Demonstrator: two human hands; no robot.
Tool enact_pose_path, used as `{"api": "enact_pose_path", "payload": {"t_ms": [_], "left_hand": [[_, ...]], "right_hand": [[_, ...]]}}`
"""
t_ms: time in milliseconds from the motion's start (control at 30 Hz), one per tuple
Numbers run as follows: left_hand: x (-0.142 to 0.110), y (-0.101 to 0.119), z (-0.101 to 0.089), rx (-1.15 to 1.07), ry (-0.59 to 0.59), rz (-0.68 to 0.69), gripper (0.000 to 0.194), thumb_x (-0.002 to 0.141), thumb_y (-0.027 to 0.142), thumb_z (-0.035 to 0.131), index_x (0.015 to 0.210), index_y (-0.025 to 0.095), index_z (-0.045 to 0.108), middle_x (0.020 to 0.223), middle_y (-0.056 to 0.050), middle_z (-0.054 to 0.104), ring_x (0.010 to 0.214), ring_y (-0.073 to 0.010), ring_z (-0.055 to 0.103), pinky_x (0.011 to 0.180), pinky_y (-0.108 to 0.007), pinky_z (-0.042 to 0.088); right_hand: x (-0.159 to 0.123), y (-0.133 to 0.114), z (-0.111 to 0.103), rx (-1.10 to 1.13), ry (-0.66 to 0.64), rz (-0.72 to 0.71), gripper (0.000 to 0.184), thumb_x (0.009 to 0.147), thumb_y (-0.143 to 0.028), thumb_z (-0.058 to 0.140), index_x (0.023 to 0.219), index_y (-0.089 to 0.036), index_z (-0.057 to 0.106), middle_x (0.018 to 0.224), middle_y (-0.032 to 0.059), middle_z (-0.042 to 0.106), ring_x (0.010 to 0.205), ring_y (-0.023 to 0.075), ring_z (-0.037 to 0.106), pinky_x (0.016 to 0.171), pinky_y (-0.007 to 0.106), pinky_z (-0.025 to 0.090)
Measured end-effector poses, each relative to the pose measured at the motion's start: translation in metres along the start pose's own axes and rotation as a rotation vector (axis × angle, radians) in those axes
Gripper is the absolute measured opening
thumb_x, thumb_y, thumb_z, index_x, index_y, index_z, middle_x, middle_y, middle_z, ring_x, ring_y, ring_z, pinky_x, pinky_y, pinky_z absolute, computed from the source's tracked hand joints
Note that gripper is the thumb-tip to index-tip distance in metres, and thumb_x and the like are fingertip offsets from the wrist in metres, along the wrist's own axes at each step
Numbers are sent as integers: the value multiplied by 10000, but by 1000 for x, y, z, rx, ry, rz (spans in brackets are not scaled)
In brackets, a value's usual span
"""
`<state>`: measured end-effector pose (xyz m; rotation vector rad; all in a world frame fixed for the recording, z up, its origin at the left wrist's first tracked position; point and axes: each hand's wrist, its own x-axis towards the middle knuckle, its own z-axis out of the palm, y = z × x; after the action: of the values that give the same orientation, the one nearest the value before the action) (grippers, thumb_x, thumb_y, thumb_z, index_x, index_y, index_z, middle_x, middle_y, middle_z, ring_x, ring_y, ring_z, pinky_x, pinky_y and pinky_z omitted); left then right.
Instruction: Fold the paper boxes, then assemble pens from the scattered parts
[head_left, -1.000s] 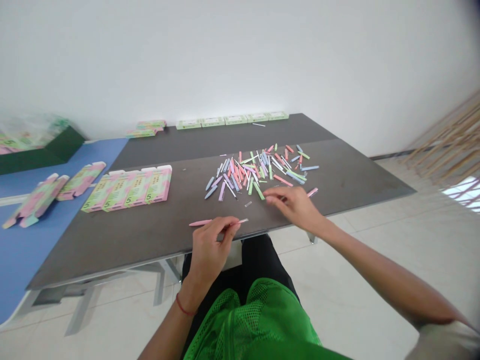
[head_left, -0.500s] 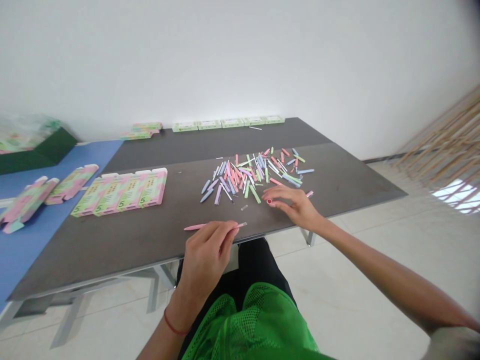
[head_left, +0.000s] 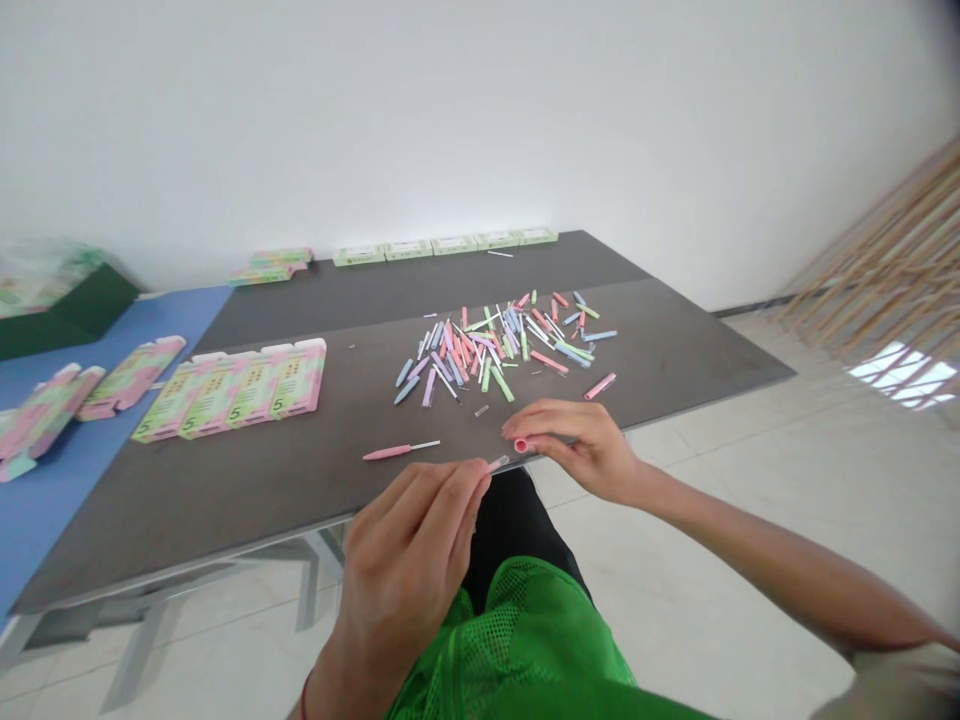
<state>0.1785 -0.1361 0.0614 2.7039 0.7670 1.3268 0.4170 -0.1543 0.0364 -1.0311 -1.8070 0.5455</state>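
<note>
My left hand (head_left: pixel 409 560) is raised near the table's front edge, fingers pinched on a thin pen part (head_left: pixel 498 463) whose clear tip pokes out to the right. My right hand (head_left: pixel 577 440) is closed on a small pink cap (head_left: pixel 520 445), held just right of that tip. A pink pen piece with a white refill (head_left: pixel 400 451) lies on the dark grey table (head_left: pixel 300 470) left of my hands. A pile of pastel pen barrels and caps (head_left: pixel 499 345) is spread behind them.
Flat pink-and-green cartons (head_left: pixel 232 390) lie at the table's left; more lie on the blue surface (head_left: pixel 45 480). Small green boxes (head_left: pixel 442 245) line the far edge by the white wall. A lone pink piece (head_left: pixel 600 386) lies right of the pile. Wooden slats (head_left: pixel 885 280) stand at right.
My right hand left the pile with a pink cap and came toward my left hand. My left hand rose from the table with the thin part; the pink piece stayed lying on the table.
</note>
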Motion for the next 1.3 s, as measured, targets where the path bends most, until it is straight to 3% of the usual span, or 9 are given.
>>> {"api": "enact_pose_path", "payload": {"t_ms": [367,667,900,1000,1133,1300], "left_hand": [[2,-6,2,96,-73,70,170,978,121,630,1124,186,688,987,-54,774,907,-191,723,897,-321,574],[5,-16,9,161,-219,116,231,1013,124,533,1163,158,706,1022,-88,766,922,-231,712,794,-348,578],[4,-27,16,60,-194,76,225,1026,154,553,1198,144,698,1050,-98,785,912,-209,740,794,-317,589],[6,-33,24,-40,-139,46,230,1024,205,588,1217,146,699,1042,-93,788,907,-202,749,805,-311,596],[8,-40,36,-147,-119,-40,270,1030,202,577,1273,177,693,1104,-89,782,984,-205,747,867,-314,592],[8,-46,48,-296,-75,-172,284,1020,205,598,1284,200,703,1163,-74,779,1031,-187,748,921,-288,586]], "right_hand": [[0,2,3,-47,-21,-37,205,1024,-236,587,1134,-253,760,1082,79,780,1004,219,721,885,379,588],[2,0,9,-93,-52,-49,212,1020,-248,591,1150,-245,760,1051,87,778,964,230,704,863,383,568],[5,-2,15,93,-1,165,162,934,-333,728,1022,-208,782,937,74,759,858,206,689,806,353,561],[3,3,24,371,60,329,198,902,-377,760,1006,-209,783,961,56,756,848,185,685,786,330,576],[3,12,37,757,126,553,277,851,-428,812,1016,-207,785,875,13,731,672,106,623,678,252,566],[8,20,40,1012,114,750,323,769,-365,900,1003,-171,790,869,25,749,658,79,647,645,200,555]]}}
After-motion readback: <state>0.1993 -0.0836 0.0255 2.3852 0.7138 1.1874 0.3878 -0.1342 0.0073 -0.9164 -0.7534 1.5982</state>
